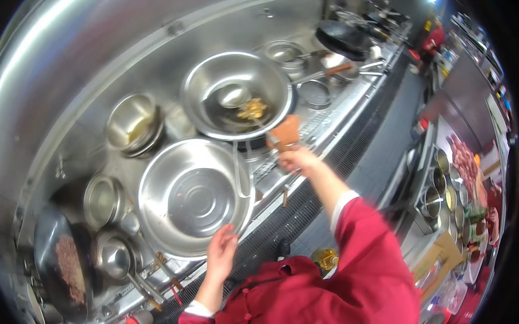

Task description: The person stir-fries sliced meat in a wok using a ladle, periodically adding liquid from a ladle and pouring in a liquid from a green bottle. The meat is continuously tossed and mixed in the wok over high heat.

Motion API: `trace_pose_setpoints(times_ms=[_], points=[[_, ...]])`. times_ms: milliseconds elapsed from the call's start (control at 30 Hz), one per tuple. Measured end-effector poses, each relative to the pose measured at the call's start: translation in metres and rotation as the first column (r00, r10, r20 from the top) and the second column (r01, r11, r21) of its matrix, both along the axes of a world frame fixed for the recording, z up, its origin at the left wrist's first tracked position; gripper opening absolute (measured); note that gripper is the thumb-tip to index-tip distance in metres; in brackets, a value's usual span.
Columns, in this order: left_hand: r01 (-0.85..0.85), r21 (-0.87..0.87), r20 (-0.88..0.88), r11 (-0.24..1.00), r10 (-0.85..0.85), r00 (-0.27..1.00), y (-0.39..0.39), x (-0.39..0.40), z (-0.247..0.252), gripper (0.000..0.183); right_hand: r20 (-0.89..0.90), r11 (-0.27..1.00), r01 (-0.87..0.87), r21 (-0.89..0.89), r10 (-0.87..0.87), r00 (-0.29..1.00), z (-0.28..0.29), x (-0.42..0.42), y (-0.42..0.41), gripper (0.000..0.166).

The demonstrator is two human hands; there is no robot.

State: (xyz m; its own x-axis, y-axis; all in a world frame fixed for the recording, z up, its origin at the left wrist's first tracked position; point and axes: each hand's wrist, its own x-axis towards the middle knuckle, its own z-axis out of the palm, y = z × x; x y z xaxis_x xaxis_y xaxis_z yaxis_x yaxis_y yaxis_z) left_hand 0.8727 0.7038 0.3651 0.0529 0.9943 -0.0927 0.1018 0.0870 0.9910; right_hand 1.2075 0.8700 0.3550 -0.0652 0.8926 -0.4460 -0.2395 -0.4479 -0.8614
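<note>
My right hand point(295, 159) grips the handle of a metal ladle point(235, 96), with an orange cloth point(286, 129) beside the fingers. The ladle's bowl is over a large steel bowl point(193, 81), which holds yellowish-brown food pieces point(252, 109) and some dark liquid. Just nearer to me is a wide, shallow steel basin point(155, 209) with nothing in it. At its near rim, my left hand point(222, 250) has its fingers slightly apart; whether they touch the rim I cannot tell. A bent metal strip point(237, 174) reaches over the basin's right side.
A wok with minced meat point(70, 266), steel pots point(104, 201) and ladles stand at the lower left. Nested bowls point(131, 122) are at the left. A black wok point(343, 38) and a strainer point(314, 94) lie farther back. A floor grate borders the counter; a co-worker point(433, 41) stands far off.
</note>
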Motion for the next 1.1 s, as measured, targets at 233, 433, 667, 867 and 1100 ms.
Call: trace_pose_setpoints(times_ms=[233, 433, 667, 867, 1100], points=[[0.193, 0.267, -0.726, 0.944, 0.065, 0.684, 0.126, 0.060, -0.058, 0.060, -0.081, 0.984, -0.008, 0.176, 0.022, 0.997, 0.035, -0.011, -0.083, 0.029], [0.293, 0.174, -0.549, 0.940, -0.154, 0.821, 0.181, 0.048, -0.100, 0.023, -0.094, 0.966, 0.036, 0.257, -0.013, 0.996, 0.064, 0.007, -0.193, 0.022], [0.325, -0.452, 0.534, 0.831, -0.040, 0.844, 0.206, 0.042, -0.043, 0.044, -0.110, 0.914, 0.340, 0.220, -0.324, 0.940, 0.093, -0.021, -0.318, 0.026], [0.624, -0.266, 0.638, 0.734, -0.352, 0.685, 0.247, -0.011, -0.055, 0.056, -0.029, 0.759, 0.630, 0.164, -0.635, 0.772, 0.102, -0.072, -0.390, 0.027], [0.585, -0.102, 0.559, 0.804, -0.440, 0.702, 0.210, -0.001, -0.010, 0.050, -0.134, 0.546, 0.824, 0.155, -0.814, 0.565, 0.094, -0.105, -0.463, 0.025]])
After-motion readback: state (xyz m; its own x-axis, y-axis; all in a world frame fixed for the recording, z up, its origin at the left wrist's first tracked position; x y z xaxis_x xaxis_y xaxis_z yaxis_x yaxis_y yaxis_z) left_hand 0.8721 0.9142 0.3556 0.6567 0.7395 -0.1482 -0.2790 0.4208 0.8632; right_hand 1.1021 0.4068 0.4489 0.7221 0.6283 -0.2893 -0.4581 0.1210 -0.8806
